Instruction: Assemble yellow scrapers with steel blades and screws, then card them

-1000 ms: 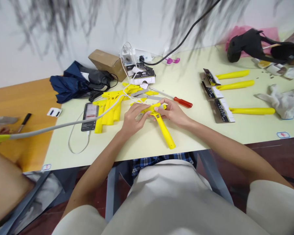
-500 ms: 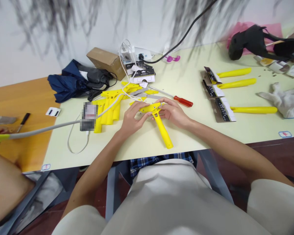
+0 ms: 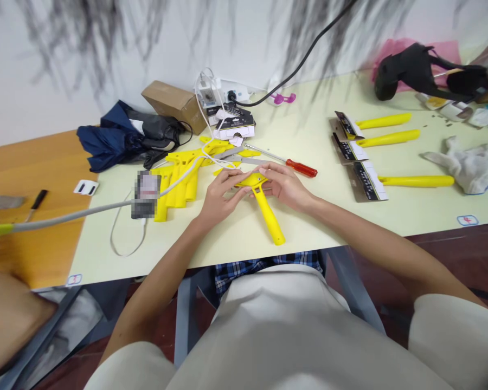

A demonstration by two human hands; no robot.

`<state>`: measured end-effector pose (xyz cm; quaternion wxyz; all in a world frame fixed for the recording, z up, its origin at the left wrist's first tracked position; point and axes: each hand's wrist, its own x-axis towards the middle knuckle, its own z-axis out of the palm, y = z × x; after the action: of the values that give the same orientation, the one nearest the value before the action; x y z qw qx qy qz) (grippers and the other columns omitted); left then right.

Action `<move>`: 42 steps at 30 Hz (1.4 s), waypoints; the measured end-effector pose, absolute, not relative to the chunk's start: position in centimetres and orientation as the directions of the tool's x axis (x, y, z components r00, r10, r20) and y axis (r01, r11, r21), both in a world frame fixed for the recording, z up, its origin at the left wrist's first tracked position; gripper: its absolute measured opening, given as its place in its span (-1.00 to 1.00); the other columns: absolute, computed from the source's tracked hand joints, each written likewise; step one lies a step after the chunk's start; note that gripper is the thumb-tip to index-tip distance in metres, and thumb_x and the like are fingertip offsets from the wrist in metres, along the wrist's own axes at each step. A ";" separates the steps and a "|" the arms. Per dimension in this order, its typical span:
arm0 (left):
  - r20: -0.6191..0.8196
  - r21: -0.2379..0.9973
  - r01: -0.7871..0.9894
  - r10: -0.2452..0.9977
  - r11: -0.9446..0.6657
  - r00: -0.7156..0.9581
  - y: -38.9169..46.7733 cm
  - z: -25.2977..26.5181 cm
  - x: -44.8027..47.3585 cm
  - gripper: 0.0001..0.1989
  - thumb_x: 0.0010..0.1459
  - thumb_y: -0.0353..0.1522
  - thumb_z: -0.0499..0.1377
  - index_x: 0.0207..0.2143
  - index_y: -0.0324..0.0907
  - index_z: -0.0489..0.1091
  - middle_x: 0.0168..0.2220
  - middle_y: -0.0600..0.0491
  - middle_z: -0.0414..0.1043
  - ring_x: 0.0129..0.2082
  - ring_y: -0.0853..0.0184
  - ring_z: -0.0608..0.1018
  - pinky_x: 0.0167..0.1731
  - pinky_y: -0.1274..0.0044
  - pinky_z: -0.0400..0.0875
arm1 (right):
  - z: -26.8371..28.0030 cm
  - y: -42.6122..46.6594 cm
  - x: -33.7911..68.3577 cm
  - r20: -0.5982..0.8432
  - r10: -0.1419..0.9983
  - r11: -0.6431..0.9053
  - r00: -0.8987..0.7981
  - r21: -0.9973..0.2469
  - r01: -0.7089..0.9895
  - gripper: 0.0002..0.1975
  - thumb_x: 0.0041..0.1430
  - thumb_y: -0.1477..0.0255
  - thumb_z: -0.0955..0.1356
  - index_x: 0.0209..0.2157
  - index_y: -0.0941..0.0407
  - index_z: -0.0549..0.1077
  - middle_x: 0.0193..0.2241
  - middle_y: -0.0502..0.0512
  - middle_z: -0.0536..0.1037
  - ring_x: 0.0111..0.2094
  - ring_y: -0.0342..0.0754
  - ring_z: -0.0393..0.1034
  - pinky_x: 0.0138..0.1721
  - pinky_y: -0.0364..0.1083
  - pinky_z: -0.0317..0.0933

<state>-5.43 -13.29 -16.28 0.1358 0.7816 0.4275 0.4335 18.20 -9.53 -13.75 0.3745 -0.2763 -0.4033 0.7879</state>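
Both hands are at the head of a yellow T-shaped scraper (image 3: pixel 270 215), a plastic tool whose handle points toward me just above the pale tabletop. My left hand (image 3: pixel 219 196) is closed on the left end of the head, its fingers along the far edge and thumb on the near side. My right hand (image 3: pixel 285 187) pinches the right end, with fingertips covering part of it. Whether a small part lies under those fingers is hidden. Beyond the hands lie a red-handled screwdriver (image 3: pixel 301 167) and flat metal blades (image 3: pixel 250 160). Several similar yellow scrapers (image 3: pixel 179 184) are piled to the left.
At the right lie three yellow-handled tools with heads in black-and-white card sleeves (image 3: pixel 368 181), beside a white glove (image 3: pixel 467 165). A dark blue umbrella (image 3: pixel 109 138), cardboard box (image 3: pixel 174 105) and power strip (image 3: pixel 236 92) are at the back. A grey cable (image 3: pixel 77 212) crosses the left side.
My right fingers have shifted slightly over the right end of the scraper's head, covering more of it. The co-worker's hand at the far left has left the view.
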 end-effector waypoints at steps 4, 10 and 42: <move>0.618 0.509 0.570 0.735 -0.645 0.280 -13.2 -16.4 -5.4 -0.59 0.48 -0.19 0.32 0.30 -0.03 0.62 0.05 -0.14 0.59 0.06 0.16 0.64 0.08 0.27 0.60 | -14.0 -9.6 18.1 -0.122 0.812 -0.367 -0.570 -0.866 -0.338 -0.81 0.41 0.33 0.52 -0.04 0.09 0.58 -0.15 0.15 0.74 -0.19 0.07 0.74 0.00 0.13 0.70; 0.675 0.436 0.531 0.654 -0.727 0.342 -13.0 -16.9 -5.5 -0.50 0.49 -0.32 0.29 0.43 -0.01 0.51 0.08 -0.17 0.48 0.12 0.14 0.57 0.09 0.29 0.56 | -14.2 -9.5 18.4 -0.086 0.824 -0.294 -0.561 -0.910 -0.292 -0.71 0.41 0.22 0.55 0.03 0.06 0.59 -0.10 0.13 0.76 -0.19 0.05 0.76 0.01 0.10 0.70; 0.101 0.994 0.042 0.986 -0.097 -0.129 -13.5 -15.8 -4.3 -0.66 0.16 -0.03 0.55 -0.30 -0.11 0.75 -0.28 0.01 0.70 -0.29 0.27 0.65 -0.18 0.41 0.60 | -13.2 -10.8 18.1 -0.043 0.810 -0.171 -0.585 -0.971 -0.165 -0.54 0.27 0.22 0.61 0.05 0.03 0.44 -0.24 0.01 0.69 -0.26 0.01 0.70 -0.14 0.03 0.72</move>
<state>-4.28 -13.49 -15.75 0.4315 0.4991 0.5153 0.5469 18.15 -10.76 -13.20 0.3455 -0.2969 -0.5434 0.7051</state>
